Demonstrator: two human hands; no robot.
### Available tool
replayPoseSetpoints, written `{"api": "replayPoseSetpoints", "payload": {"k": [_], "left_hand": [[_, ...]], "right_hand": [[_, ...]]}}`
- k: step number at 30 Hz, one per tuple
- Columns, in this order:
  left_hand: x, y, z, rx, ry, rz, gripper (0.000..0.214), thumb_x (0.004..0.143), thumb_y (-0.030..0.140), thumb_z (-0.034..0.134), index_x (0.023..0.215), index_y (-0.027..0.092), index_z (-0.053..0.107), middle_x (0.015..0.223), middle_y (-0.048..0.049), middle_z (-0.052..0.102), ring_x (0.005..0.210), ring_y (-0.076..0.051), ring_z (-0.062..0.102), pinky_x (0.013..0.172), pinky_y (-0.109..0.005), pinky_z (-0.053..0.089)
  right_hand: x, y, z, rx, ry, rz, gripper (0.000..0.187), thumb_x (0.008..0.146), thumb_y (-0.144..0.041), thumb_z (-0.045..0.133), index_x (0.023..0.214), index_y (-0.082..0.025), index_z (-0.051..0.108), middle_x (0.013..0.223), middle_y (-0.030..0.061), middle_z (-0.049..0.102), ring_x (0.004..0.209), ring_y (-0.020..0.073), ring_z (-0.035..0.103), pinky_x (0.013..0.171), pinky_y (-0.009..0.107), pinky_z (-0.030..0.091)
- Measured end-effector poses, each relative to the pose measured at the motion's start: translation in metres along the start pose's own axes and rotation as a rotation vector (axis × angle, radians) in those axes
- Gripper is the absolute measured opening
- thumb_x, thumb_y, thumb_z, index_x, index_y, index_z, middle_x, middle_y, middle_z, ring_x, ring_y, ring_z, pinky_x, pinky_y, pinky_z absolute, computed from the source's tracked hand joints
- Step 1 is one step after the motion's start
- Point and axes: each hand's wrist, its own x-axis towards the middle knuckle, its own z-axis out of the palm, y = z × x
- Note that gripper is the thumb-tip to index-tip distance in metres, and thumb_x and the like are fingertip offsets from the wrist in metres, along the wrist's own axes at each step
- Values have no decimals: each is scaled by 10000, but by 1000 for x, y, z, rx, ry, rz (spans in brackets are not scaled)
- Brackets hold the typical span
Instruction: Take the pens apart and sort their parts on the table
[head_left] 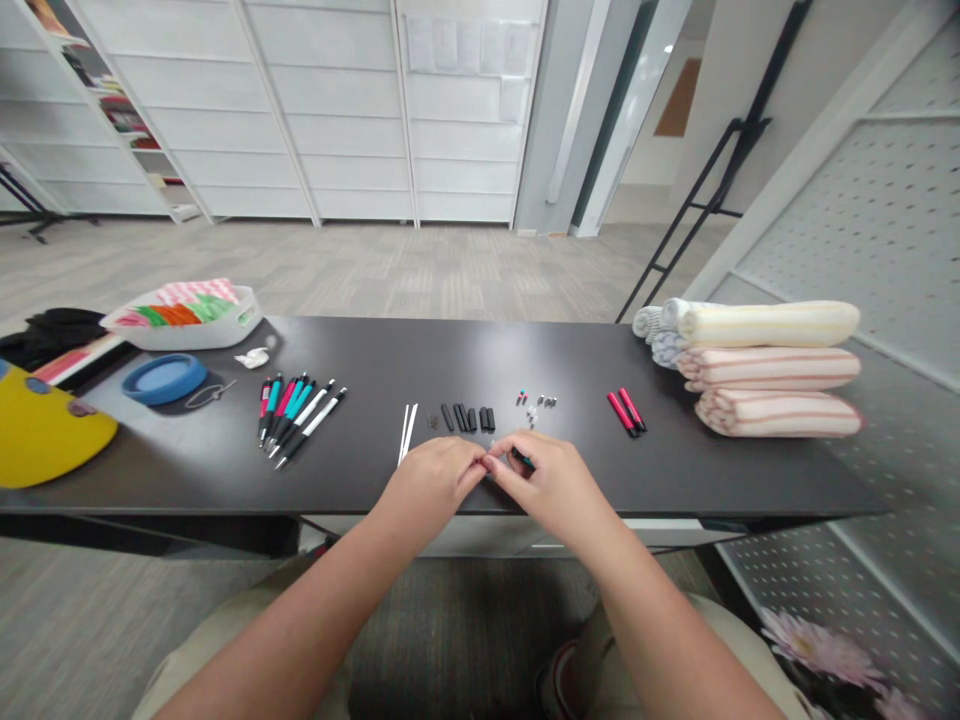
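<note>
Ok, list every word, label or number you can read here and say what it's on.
No text here can be read.
Sheets on the far wall: print too blurred.
Pens on the table: any marks too small.
Pen part in the right hand: no text visible.

Dark table (675, 470) under fingers (461, 468), grey carpet floor (375, 265) beyond, white panelled wall (337, 120) farther back, pegboard panel (885, 220) off right.

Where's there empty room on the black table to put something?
Bare: the black table's back strip; between the colourful assembled pens and two white sticks; in front of the rolled striped towels. Crowded: the small black pen parts, middle front.
</note>
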Motion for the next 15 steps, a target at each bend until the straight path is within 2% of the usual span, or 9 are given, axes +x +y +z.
{"api": "replayPoseSetpoints", "payload": {"k": [4, 6, 8, 11, 15], "left_hand": [[3, 1, 0, -69, 22, -88, 183, 942, 324, 727, 1064, 188, 722, 982, -35, 765, 909, -198, 706, 879, -321, 533], [5, 1, 0, -82, 14, -129, 201, 930, 319, 742, 1081, 188, 721, 981, -35, 758, 897, -191, 701, 868, -311, 534], [7, 2, -1, -82, -3, -152, 168, 940, 288, 725, 1075, 189, 725, 980, -34, 750, 894, -186, 696, 857, -303, 531], [10, 4, -1, -69, -22, -178, 169, 941, 270, 716, 1088, 186, 729, 976, -37, 740, 887, -185, 690, 842, -303, 527], [13, 6, 1, -42, -25, -200, 197, 949, 290, 701, 1112, 185, 731, 958, -45, 733, 872, -192, 681, 828, -313, 521]], "right_hand": [[1, 9, -24, -137, 106, 29, 101, 926, -275, 645, 878, -226, 719, 694, -23, 615, 641, 147, 570, 652, 266, 401], [1, 22, -39, -249, 203, 98, 118, 920, -312, 646, 880, -226, 715, 693, -21, 617, 637, 152, 571, 659, 276, 397], [-1, 36, -50, -354, 243, 185, 134, 910, -342, 652, 884, -230, 721, 709, -13, 642, 640, 162, 588, 648, 285, 386], [-2, 53, -53, -424, 201, 238, 130, 901, -335, 643, 867, -234, 719, 730, -3, 677, 654, 178, 616, 650, 297, 386], [-1, 62, -43, -385, 129, 212, 132, 911, -320, 613, 877, -231, 705, 798, 15, 715, 694, 189, 649, 681, 308, 418]]}}
